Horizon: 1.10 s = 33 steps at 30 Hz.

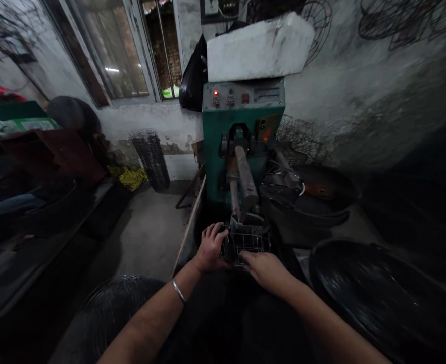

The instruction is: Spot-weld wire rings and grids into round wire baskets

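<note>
A wire basket (251, 241) of thin metal bars sits between my hands, just below the arms of a green welding machine (217, 151). My left hand (212, 248) grips the basket's left side, fingers curled over its upper edge. On the near right side, my right hand (262, 267) is closed on the basket's wires, its fingertips partly lost among the bars. Above the basket, the machine's thick upper arm (246, 177) and thinner lower arm (235, 199) reach toward me. The basket's underside is hidden in the dark.
A red lamp (215, 93) glows on the machine's panel, under a white foam block (258, 48). Rolled wire mesh (150, 159) stands by the wall. A stack of wire rings (120, 308) lies at lower left. Black basins (366, 283) sit at right.
</note>
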Available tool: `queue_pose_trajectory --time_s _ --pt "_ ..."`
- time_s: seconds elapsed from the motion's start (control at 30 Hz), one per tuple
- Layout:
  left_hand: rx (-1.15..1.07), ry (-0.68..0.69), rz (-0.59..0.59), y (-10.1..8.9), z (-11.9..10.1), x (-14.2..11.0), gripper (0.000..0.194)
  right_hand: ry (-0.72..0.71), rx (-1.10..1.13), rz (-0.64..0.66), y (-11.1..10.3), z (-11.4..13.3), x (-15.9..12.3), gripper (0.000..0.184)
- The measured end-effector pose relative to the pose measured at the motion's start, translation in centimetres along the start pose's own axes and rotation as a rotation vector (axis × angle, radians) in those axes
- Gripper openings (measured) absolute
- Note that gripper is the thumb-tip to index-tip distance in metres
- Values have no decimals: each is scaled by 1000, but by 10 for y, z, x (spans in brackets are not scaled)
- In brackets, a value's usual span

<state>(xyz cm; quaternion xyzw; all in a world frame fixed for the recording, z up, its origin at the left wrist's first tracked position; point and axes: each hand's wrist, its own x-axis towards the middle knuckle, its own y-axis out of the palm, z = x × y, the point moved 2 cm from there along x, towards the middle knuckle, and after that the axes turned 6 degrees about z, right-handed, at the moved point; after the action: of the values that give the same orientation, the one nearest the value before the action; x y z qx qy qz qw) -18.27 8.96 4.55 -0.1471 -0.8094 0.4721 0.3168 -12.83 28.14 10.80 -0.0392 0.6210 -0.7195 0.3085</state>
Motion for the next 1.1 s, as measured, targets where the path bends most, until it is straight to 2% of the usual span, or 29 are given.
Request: queue_pose_trajectory --time_s 0.43,0.67,0.97,1.1 --pt "-28 14 -1 15 13 3 107 -100 74 -19 4 -11 10 32" --pt "-60 -27 54 21 13 6 112 -65 76 -2 12 -18 13 33" --pt "-103 -45 -12 18 16 23 110 -73 58 -27 -11 -29 23 33" --pt "-104 -58 -23 17 16 29 111 -63 58 -41 -15 -34 28 35"
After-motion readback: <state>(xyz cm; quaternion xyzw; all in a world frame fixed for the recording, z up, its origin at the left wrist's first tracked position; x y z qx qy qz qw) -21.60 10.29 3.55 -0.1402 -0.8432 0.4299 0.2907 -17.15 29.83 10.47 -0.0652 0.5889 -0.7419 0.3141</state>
